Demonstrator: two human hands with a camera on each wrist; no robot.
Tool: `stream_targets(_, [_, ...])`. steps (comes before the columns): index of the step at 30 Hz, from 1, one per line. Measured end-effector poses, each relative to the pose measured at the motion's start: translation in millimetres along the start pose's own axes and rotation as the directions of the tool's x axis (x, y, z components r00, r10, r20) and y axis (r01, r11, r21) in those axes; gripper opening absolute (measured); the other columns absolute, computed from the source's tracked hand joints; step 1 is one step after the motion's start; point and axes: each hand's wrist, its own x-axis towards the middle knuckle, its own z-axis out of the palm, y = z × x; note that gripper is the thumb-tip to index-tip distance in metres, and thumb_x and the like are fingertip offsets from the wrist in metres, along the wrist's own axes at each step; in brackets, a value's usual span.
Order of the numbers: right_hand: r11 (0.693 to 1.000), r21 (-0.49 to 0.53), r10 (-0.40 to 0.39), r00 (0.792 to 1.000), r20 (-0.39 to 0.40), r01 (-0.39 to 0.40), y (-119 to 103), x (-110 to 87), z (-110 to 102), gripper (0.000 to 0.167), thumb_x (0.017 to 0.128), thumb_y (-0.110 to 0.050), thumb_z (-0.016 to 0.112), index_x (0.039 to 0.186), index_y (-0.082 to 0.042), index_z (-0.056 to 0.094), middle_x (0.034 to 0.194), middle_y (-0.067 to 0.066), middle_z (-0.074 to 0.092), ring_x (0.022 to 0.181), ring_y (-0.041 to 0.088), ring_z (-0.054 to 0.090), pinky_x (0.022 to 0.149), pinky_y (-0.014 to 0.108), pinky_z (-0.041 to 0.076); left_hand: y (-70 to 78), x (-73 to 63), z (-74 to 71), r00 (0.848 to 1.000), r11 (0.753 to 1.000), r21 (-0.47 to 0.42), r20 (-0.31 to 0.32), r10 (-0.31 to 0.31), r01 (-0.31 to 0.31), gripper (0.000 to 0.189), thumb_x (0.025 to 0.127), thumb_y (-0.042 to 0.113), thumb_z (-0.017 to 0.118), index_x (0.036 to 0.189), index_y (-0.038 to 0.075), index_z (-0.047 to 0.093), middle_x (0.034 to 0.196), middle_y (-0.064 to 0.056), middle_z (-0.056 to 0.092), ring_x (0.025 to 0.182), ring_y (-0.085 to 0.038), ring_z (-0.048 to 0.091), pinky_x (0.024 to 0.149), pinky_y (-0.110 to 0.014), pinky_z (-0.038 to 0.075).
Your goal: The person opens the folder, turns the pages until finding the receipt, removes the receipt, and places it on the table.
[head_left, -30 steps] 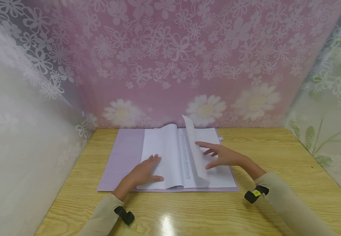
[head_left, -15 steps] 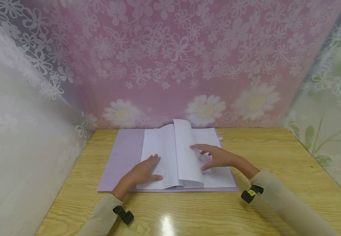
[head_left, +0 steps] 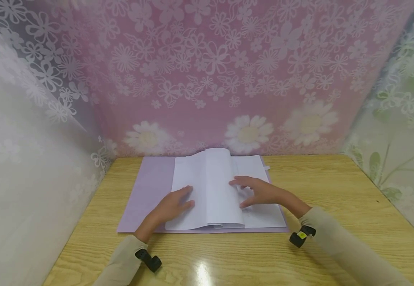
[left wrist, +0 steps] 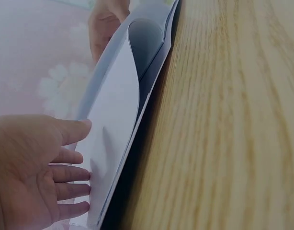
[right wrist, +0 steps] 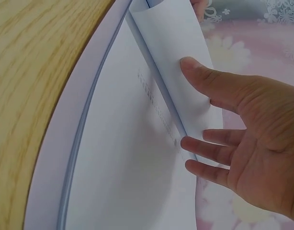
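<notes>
A purple folder (head_left: 148, 186) lies spread out with white sheets in it. Over its middle a white page (head_left: 222, 186) curls to the left, its rounded fold facing right. My left hand (head_left: 171, 205) is at the left-hand sheets (head_left: 189, 169), fingers extended and thumb apart; the left wrist view shows its fingertips at the paper. On the other side, my right hand (head_left: 262, 191) has its fingers spread beside the curl, fingertips at or very near it. Printed lines (right wrist: 156, 108) show on the sheet below in the right wrist view.
The folder rests on a wood-grain table (head_left: 317, 178) against a pink flowered backdrop (head_left: 199, 79). Pale flowered sheets hang at left and right. A small white tab (head_left: 267, 168) sticks out at the folder's right edge.
The page that stood upright has tipped over to the left and curled down onto the left-hand sheets. My right hand has followed slightly left; the left hand has barely moved.
</notes>
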Motion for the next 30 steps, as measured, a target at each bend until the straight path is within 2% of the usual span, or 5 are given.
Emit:
stream_targets(6, [1.000,0.001,0.021,1.000,-0.017,-0.021,-6,3.0,4,0.078,0.085,-0.038,0.083,0.151,-0.014,0.050,0.164,0.023,0.032,0.132,0.037,0.057,0.111,0.058,0.045,2.1,0.9,-0.6,0.998,1.000,-0.011,-0.050,0.023,-0.024,0.062,0.103,0.036,0.060,0.154,0.004,0.044,0.160,-0.014,0.044,0.150,-0.032,0.039,0.124,-0.049,0.032])
stream_targets(15, [1.000,0.009,-0.015,0.999,-0.041,0.015,-12,8.4,12,0.079,0.087,-0.039,0.081,0.153,-0.012,0.047,0.161,0.021,0.039,0.126,0.034,0.061,0.106,0.055,0.049,7.9,-0.5,1.5,0.998,1.000,0.009,-0.054,0.013,-0.012,0.073,0.101,0.049,0.058,0.159,0.010,0.036,0.166,-0.013,0.033,0.154,-0.031,0.031,0.124,-0.051,0.030])
stream_targets(30, [0.999,0.050,0.005,0.999,-0.037,-0.003,-25,12.7,25,0.076,0.093,-0.043,0.074,0.157,-0.021,0.040,0.159,0.004,0.046,0.125,0.025,0.062,0.105,0.052,0.051,12.0,-2.0,3.9,0.999,0.998,0.062,-0.043,0.019,-0.016,0.073,0.101,0.044,0.061,0.158,0.007,0.037,0.165,-0.016,0.032,0.153,-0.033,0.032,0.123,-0.052,0.032])
